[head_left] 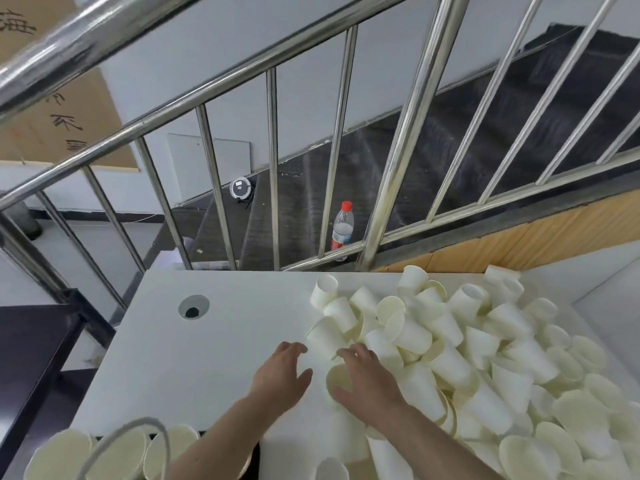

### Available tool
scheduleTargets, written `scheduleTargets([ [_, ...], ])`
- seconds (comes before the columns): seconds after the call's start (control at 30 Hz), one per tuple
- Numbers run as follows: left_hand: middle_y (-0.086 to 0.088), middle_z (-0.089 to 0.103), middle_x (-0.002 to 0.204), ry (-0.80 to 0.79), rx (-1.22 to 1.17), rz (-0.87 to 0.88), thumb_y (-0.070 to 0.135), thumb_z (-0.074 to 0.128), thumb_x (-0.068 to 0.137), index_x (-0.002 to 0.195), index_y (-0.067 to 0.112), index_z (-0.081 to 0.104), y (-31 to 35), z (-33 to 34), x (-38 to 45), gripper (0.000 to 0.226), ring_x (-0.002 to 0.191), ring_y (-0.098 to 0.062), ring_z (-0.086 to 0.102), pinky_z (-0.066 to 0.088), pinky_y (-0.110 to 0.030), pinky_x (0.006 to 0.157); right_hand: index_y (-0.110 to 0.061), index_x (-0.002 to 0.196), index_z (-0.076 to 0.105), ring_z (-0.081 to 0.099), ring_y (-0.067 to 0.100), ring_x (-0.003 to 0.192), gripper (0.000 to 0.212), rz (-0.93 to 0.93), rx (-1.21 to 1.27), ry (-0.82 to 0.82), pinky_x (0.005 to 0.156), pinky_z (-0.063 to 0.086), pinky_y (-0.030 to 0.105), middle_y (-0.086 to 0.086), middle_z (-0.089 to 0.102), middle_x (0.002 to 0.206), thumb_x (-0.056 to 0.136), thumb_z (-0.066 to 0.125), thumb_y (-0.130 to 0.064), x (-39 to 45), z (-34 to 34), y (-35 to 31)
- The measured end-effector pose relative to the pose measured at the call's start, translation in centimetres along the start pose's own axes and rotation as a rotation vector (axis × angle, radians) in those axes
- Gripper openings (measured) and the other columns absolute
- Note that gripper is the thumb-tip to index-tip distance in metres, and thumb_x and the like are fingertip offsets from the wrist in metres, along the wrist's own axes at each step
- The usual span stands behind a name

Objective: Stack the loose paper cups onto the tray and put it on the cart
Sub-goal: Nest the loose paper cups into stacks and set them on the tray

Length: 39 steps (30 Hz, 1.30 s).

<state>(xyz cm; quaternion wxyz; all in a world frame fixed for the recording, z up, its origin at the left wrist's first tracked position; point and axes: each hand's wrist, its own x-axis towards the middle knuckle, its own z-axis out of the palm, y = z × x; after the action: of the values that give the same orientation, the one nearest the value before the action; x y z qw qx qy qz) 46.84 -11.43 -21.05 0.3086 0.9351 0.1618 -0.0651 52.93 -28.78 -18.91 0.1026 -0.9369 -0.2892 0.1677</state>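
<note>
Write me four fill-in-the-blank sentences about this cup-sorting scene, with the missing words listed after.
1. The heap of loose white paper cups lies on a white ____.
2. The clear plastic bottle behind the steel railing has a ____ cap.
3. The right hand rests over an upright paper cup, while the left hand holds ____.
4. The round hole in the table top lies to the ____ of the heap.

Missing words: table; red; nothing; left
</note>
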Motion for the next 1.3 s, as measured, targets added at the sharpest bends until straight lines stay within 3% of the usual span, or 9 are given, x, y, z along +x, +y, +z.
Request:
scheduleTargets([
  [0.3, -0.004, 0.049, 0.129, -0.046, -0.217, -0.182, 0.033, 0.057, 0.091, 0.134, 0.02, 0.044, 0.6, 1.3, 6.8, 0.048, 0.102, -0.017, 0.06, 0.045, -0.025, 0.087, -0.024, 0.145, 0.032, 0.038, 0.013, 0.126, 0.06, 0.036, 0.041, 0.034, 0.093, 0.045, 0.026, -0.006, 0.034, 0.14, 0.092, 0.054, -0.044, 2.6, -0.8, 2.0],
  [0.43, -0.011, 0.048, 0.127, -0.101, -0.362, -0.297, 0.034, 0.057, 0.091, 0.138, 0.02, 0.038, 0.8, 2.2, 8.3, 0.052, 0.095, -0.022, 0.057, 0.044, -0.024, 0.072, -0.024, 0.14, 0.037, 0.038, 0.014, 0.127, 0.055, 0.034, 0.059, 0.05, 0.093, 0.046, 0.029, -0.005, 0.036, 0.137, 0.092, 0.055, -0.044, 3.5, -1.0, 2.4],
  [0.53, -0.008, 0.055, 0.11, -0.098, -0.441, -0.312, 0.031, 0.054, 0.093, 0.126, 0.017, 0.047, 0.8, 2.8, 8.9, 0.037, 0.076, -0.015, 0.055, 0.043, -0.023, 0.058, -0.024, 0.136, 0.039, 0.038, 0.015, 0.126, 0.05, 0.031, 0.06, 0.051, 0.093, 0.047, 0.029, -0.005, 0.037, 0.135, 0.092, 0.055, -0.042, 4.1, -1.1, 2.7],
  [0.77, -0.003, 0.06, 0.089, -0.002, -0.448, -0.258, 0.032, 0.059, 0.091, 0.086, 0.014, 0.058, 0.6, 2.1, 8.1, 0.018, 0.071, -0.014, 0.053, 0.041, -0.026, 0.061, -0.023, 0.141, 0.036, 0.037, 0.015, 0.128, 0.053, 0.015, 0.055, 0.029, 0.096, 0.046, 0.03, -0.005, 0.035, 0.139, 0.094, 0.054, -0.038, 5.0, -1.0, 2.9],
  [0.87, 0.0, 0.056, 0.106, 0.072, -0.273, -0.141, 0.034, 0.064, 0.087, 0.072, 0.028, 0.051, -0.6, 1.2, 7.2, 0.02, 0.098, -0.016, 0.056, 0.044, -0.026, 0.074, -0.023, 0.141, 0.038, 0.037, 0.015, 0.128, 0.051, 0.0, 0.032, 0.001, 0.096, 0.045, 0.03, -0.006, 0.035, 0.139, 0.094, 0.054, -0.033, 5.4, -0.8, 3.2],
  [0.93, 0.003, 0.045, 0.13, 0.063, -0.078, -0.094, 0.034, 0.061, 0.088, 0.082, 0.027, 0.055, -1.1, 0.3, 6.3, 0.012, 0.121, -0.019, 0.045, 0.043, -0.026, 0.084, -0.025, 0.139, 0.042, 0.037, 0.013, 0.127, 0.047, -0.01, 0.005, -0.03, 0.096, 0.046, 0.03, -0.008, 0.036, 0.138, 0.094, 0.054, -0.03, 5.7, -0.7, 3.5],
  [1.0, 0.005, 0.033, 0.144, 0.025, 0.066, -0.053, 0.034, 0.057, 0.091, 0.096, 0.023, 0.06, -1.5, -0.1, 5.6, 0.013, 0.13, -0.017, 0.036, 0.043, -0.026, 0.089, -0.025, 0.137, 0.046, 0.037, 0.013, 0.127, 0.044, -0.018, -0.03, -0.068, 0.095, 0.045, 0.029, -0.009, 0.036, 0.138, 0.094, 0.054, -0.027, 6.1, -0.7, 3.7],
  [1.17, 0.006, 0.028, 0.146, 0.015, 0.113, -0.016, 0.035, 0.057, 0.089, 0.104, 0.024, 0.054, -1.7, 0.2, 4.4, 0.019, 0.129, -0.016, 0.036, 0.044, -0.025, 0.086, -0.021, 0.135, 0.051, 0.04, 0.015, 0.126, 0.04, -0.061, -0.072, -0.119, 0.094, 0.041, 0.026, -0.007, 0.038, 0.137, 0.095, 0.051, -0.02, 6.7, -0.4, 3.8],
  [1.3, 0.008, 0.031, 0.141, 0.03, 0.11, -0.013, 0.036, 0.061, 0.085, 0.111, 0.024, 0.045, -1.7, 0.5, 4.1, 0.034, 0.124, -0.016, 0.04, 0.042, -0.023, 0.08, -0.017, 0.118, 0.06, 0.046, 0.016, 0.118, 0.026, -0.082, -0.075, -0.1, 0.091, 0.042, 0.026, -0.005, 0.045, 0.128, 0.095, 0.05, -0.017, 7.1, -0.2, 3.8],
])
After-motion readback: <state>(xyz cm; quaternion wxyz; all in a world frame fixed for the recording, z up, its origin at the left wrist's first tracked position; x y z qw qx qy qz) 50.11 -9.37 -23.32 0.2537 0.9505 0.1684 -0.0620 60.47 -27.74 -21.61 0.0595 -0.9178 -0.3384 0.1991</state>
